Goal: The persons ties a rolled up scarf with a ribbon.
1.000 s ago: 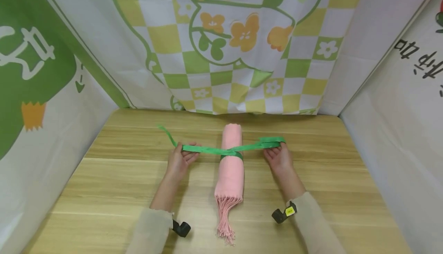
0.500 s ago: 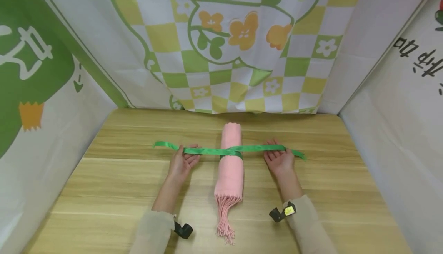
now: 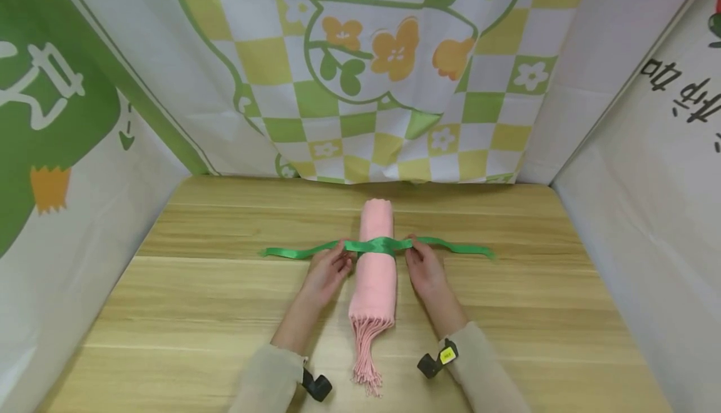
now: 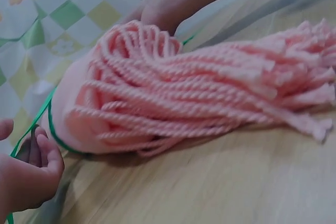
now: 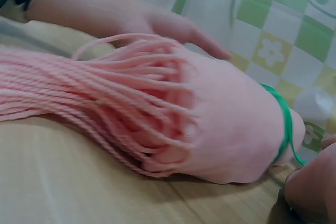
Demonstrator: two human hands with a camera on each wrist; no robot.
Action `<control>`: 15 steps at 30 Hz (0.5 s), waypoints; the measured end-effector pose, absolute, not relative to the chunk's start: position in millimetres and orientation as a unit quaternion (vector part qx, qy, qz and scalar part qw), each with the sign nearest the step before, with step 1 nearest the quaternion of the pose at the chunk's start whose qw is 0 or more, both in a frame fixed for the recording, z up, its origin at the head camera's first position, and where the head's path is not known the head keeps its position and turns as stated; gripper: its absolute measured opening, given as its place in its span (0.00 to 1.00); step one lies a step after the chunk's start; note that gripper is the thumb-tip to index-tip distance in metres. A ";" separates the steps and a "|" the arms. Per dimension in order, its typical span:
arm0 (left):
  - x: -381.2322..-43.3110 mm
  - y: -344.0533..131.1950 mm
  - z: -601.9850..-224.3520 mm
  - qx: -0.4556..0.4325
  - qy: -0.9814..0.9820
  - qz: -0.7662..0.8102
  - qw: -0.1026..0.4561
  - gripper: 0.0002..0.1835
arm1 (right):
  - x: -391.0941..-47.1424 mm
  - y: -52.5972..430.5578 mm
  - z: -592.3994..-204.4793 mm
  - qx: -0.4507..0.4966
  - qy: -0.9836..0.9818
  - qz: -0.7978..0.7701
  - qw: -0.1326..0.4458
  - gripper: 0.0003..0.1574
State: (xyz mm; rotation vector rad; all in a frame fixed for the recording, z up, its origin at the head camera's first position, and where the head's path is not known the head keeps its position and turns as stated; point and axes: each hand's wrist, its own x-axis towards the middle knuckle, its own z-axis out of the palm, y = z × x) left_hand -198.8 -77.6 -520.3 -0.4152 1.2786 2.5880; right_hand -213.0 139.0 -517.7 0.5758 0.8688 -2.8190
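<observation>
A rolled pink scarf lies lengthwise on the wooden table, its twisted fringe toward the person. Round its middle runs a green ribbon, crossed on top. Just left of the roll, the left hand pinches one side of the ribbon between thumb and fingers. Close on the right, the right hand pinches the other side. Both loose ribbon ends trail outward past the hands. In the right wrist view the ribbon circles the scarf; the right hand shows only partly at the edge.
The wooden table extends on both sides of the scarf. A checkered, flowered cloth hangs at its back edge, with printed panels left and right. Each sleeve cuff carries a small black camera.
Both hands have moved inward, from well out along the ribbon to close beside the roll. The ribbon's folded right end has come loose and straightened, and its tails now hang slack outward.
</observation>
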 end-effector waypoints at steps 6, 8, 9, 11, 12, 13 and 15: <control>-201.1 -61.0 -519.3 -0.170 0.458 0.869 0.079 0.07 | -207.7 113.9 -517.6 0.197 0.386 -0.899 0.066 0.24; -201.1 -56.5 -519.0 -0.178 0.463 0.866 0.064 0.07 | -208.1 107.6 -516.9 0.202 0.384 -0.900 0.046 0.26; -200.9 -54.6 -519.1 -0.179 0.467 0.864 0.059 0.06 | -208.6 105.1 -515.9 0.206 0.381 -0.901 0.032 0.27; -200.3 -51.0 -519.6 -0.182 0.475 0.860 0.048 0.06 | -209.3 102.3 -515.2 0.211 0.378 -0.901 0.011 0.28; -200.2 -49.3 -520.0 -0.185 0.479 0.857 0.044 0.05 | -209.4 101.5 -514.7 0.216 0.374 -0.902 0.004 0.28; -200.0 -48.2 -520.8 -0.186 0.482 0.855 0.041 0.05 | -209.7 101.2 -514.8 0.220 0.369 -0.903 0.001 0.28; -199.9 -46.5 -522.2 -0.185 0.482 0.856 0.033 0.05 | -210.7 100.9 -515.4 0.221 0.358 -0.907 -0.005 0.23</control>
